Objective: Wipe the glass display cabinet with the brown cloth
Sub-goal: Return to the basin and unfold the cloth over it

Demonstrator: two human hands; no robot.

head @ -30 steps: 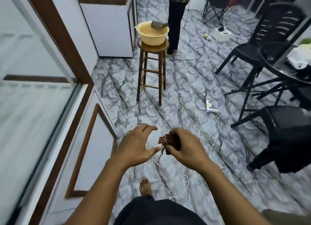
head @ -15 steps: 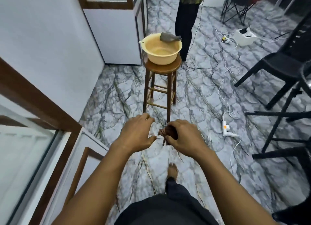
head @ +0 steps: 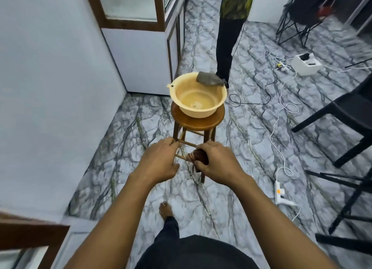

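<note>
While the right hand (head: 217, 161) grips the bunched brown cloth (head: 198, 157) in a closed fist, the left hand (head: 159, 162) is beside it, fingers loosely curled and empty. At twelve o'clock, a wooden stool (head: 198, 122) carries a yellow basin (head: 198, 95) with a grey rag (head: 209, 79) on its rim. The glass display cabinet (head: 138, 11) is at eleven o'clock.

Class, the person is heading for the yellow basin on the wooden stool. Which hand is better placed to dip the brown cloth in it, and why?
The right hand: it already grips the bunched brown cloth, in line with the yellow plastic basin on the round wooden stool. The left hand holds nothing.
</note>
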